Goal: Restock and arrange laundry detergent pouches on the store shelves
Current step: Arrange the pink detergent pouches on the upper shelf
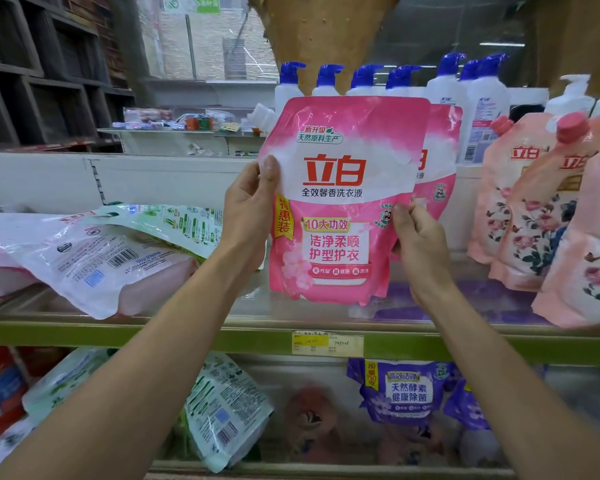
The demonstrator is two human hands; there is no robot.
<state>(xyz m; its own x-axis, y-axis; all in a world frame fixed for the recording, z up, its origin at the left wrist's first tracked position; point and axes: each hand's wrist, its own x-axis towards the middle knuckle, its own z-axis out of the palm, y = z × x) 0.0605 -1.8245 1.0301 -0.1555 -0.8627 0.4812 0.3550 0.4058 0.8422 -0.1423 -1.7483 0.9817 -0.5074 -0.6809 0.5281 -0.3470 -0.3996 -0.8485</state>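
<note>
A pink pouch (336, 209) stands upright between both hands, its long axis vertical and its printed face turned toward the person. The left hand (250, 216) grips the left edge near mid-height, thumb pressed on the front and fingers curled behind. The right hand (420, 244) pinches the right edge a little lower, thumb and fingertips closed on the seam. The bottom of the pouch sits low over the shelf (187, 332); whether it touches the board I cannot tell.

What the next move likely turns on is the second pink pouch (439, 168) – it stands directly behind the held one, showing only along the right side, so the held pouch lies in front of it and slightly left. Setting it down probably means lowering it straight and squaring it against that one.

To the left, flat pouches (94, 258) lie toppled on the same shelf, with a gap between them and the held pouch. To the right stand floral pouches (541, 230) – near, but apart. Pump bottles (478, 109) line the back.
</note>
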